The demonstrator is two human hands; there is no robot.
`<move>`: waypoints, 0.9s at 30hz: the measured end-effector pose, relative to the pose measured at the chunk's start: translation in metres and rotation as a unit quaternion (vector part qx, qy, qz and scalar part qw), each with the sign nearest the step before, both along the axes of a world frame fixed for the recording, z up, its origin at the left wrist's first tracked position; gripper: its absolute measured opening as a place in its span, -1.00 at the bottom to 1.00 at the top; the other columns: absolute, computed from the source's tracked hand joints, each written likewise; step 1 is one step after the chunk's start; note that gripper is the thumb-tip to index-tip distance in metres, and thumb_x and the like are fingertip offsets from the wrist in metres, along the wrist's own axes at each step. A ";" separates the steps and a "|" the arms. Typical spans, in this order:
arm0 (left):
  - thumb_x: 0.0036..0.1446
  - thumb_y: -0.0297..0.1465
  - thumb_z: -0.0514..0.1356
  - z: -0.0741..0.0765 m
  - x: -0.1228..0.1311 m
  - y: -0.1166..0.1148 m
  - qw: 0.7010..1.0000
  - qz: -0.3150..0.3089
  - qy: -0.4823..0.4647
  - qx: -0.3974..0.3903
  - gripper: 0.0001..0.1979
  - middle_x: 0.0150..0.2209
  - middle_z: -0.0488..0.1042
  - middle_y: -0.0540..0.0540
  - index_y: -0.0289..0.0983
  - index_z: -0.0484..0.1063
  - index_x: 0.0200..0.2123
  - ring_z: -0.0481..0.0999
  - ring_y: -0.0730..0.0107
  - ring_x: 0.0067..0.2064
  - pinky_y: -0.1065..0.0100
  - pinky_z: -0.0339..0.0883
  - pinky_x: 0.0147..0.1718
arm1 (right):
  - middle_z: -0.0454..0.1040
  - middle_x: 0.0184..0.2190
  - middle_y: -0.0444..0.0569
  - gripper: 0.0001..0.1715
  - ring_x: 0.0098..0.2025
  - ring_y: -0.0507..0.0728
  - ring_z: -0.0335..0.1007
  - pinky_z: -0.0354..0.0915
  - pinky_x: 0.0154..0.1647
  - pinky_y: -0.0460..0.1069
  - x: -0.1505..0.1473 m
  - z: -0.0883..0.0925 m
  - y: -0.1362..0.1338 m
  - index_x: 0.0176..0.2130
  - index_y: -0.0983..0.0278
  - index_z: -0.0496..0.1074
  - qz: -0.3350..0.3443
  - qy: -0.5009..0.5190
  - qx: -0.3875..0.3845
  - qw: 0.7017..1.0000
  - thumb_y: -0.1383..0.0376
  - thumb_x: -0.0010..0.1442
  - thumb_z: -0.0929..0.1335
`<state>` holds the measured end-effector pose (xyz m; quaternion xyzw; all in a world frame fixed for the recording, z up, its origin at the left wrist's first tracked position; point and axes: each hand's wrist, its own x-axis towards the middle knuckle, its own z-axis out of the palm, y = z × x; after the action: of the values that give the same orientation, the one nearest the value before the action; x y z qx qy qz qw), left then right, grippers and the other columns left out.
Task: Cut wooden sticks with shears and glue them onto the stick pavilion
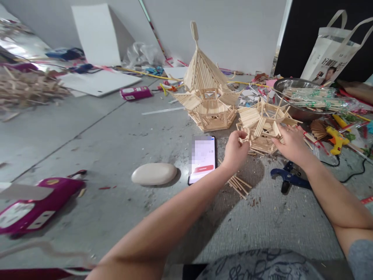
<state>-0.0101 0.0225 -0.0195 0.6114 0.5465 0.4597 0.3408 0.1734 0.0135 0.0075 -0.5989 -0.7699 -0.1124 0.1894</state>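
On the grey floor stands a small hexagonal structure of wooden sticks [262, 124]. My left hand [236, 149] pinches its near left edge, fingers curled shut on the sticks. On the structure's right side rests my right hand [290, 142], its fingers gripping the sticks there. Behind it rises a taller stick-built pagoda [204, 89] with a pointed roof. A few loose sticks [239, 184] lie on the floor under my left wrist.
A phone [203, 159] with a lit screen and an oval stone [154, 174] lie to the left. Blue cutters [287, 177] lie under my right forearm. A yellow glue gun [336, 138], a metal bowl [291, 83] with stick packs and a white bag [332, 50] stand right. Magenta boxes [35, 204] lie at left.
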 end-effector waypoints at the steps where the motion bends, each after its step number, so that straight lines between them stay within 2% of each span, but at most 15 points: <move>1: -0.06 -0.48 0.06 0.004 -0.003 -0.002 0.999 -0.026 0.046 -0.009 -0.88 -0.39 0.35 0.00 -0.26 0.27 -0.36 0.26 0.52 -0.48 0.44 0.15 -0.46 | 0.44 -0.14 0.25 -0.42 -0.04 0.33 0.29 -0.02 0.01 0.31 0.002 0.004 -0.001 0.06 0.46 0.24 0.002 -0.004 -0.009 1.000 0.20 0.10 0.25; 3: -0.03 -0.44 0.07 0.012 -0.010 -0.007 0.980 -0.113 0.160 -0.017 -0.91 -0.43 0.39 -0.01 -0.26 0.32 -0.39 0.32 0.46 -0.45 0.42 0.16 -0.43 | 0.42 -0.10 0.27 -0.37 -0.03 0.35 0.28 0.00 0.00 0.33 0.006 0.013 -0.004 0.08 0.46 0.22 -0.001 -0.008 -0.014 1.000 0.17 0.09 0.27; 6: 0.00 -0.40 0.09 0.022 -0.020 -0.016 0.914 -0.231 0.335 -0.001 -0.86 -0.31 0.43 -0.07 -0.24 0.37 -0.33 0.41 0.33 -0.32 0.36 0.20 -0.35 | 0.37 -0.03 0.21 -0.38 0.01 0.34 0.25 0.06 -0.01 0.33 0.016 0.028 -0.012 0.11 0.38 0.21 0.011 0.014 0.008 1.000 0.17 0.10 0.27; 9: 0.02 -0.39 0.08 0.025 -0.031 -0.021 0.857 -0.254 0.448 0.005 -0.76 -0.17 0.40 -0.16 -0.25 0.38 -0.20 0.45 0.23 -0.26 0.30 0.24 -0.32 | 0.41 -0.06 0.10 -0.46 -0.01 0.26 0.29 0.19 -0.03 0.22 0.024 0.041 -0.021 0.07 0.29 0.28 0.048 0.053 0.015 0.997 0.17 0.12 0.26; 12: -0.03 -0.39 0.12 0.023 -0.041 -0.021 0.808 -0.323 0.494 0.000 -0.71 -0.16 0.39 -0.17 -0.25 0.38 -0.16 0.45 0.17 -0.21 0.27 0.27 -0.29 | 0.46 -0.12 0.02 -0.55 -0.05 0.22 0.34 0.26 -0.09 0.16 0.028 0.049 -0.029 -0.01 0.24 0.36 0.063 0.064 -0.015 0.996 0.16 0.12 0.26; 17: -0.05 -0.36 0.16 0.020 -0.046 -0.020 0.776 -0.361 0.518 -0.001 -0.73 -0.17 0.40 -0.17 -0.22 0.42 -0.21 0.46 0.17 -0.22 0.29 0.28 -0.32 | 0.49 -0.17 -0.02 -0.63 -0.13 0.18 0.39 0.31 -0.15 0.10 0.022 0.048 -0.032 -0.08 0.24 0.41 0.068 0.062 -0.048 0.995 0.18 0.14 0.25; 20: 0.00 -0.35 0.13 0.023 -0.041 -0.021 0.787 -0.349 0.508 -0.010 -0.77 -0.20 0.42 -0.17 -0.25 0.41 -0.23 0.47 0.18 -0.24 0.28 0.30 -0.33 | 0.47 -0.14 0.03 -0.63 -0.11 0.19 0.38 0.29 -0.11 0.11 0.016 0.042 -0.028 -0.08 0.31 0.40 0.069 0.046 -0.026 0.996 0.23 0.14 0.24; 24: 0.10 -0.34 0.02 0.026 -0.033 -0.021 0.864 -0.269 0.424 0.040 -0.71 -0.13 0.40 -0.19 -0.28 0.34 -0.11 0.46 0.20 -0.22 0.26 0.30 -0.27 | 0.43 -0.08 0.08 -0.59 -0.05 0.20 0.34 0.27 -0.06 0.12 0.010 0.034 -0.023 -0.04 0.34 0.37 0.079 0.028 -0.011 0.996 0.24 0.15 0.24; 27: 0.11 -0.34 0.00 0.022 -0.025 -0.019 0.919 -0.199 0.333 0.069 -0.60 -0.06 0.36 -0.22 -0.30 0.23 0.03 0.46 0.29 -0.27 0.28 0.31 -0.28 | 0.42 -0.06 0.12 -0.54 -0.02 0.22 0.33 0.28 -0.07 0.14 0.007 0.028 -0.020 0.03 0.35 0.32 0.073 0.011 -0.019 0.997 0.23 0.17 0.22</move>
<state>-0.0356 0.0039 0.0025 0.8473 0.4623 0.1893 0.1806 0.1806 -0.0063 0.0356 -0.5456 -0.8115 -0.0770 0.1947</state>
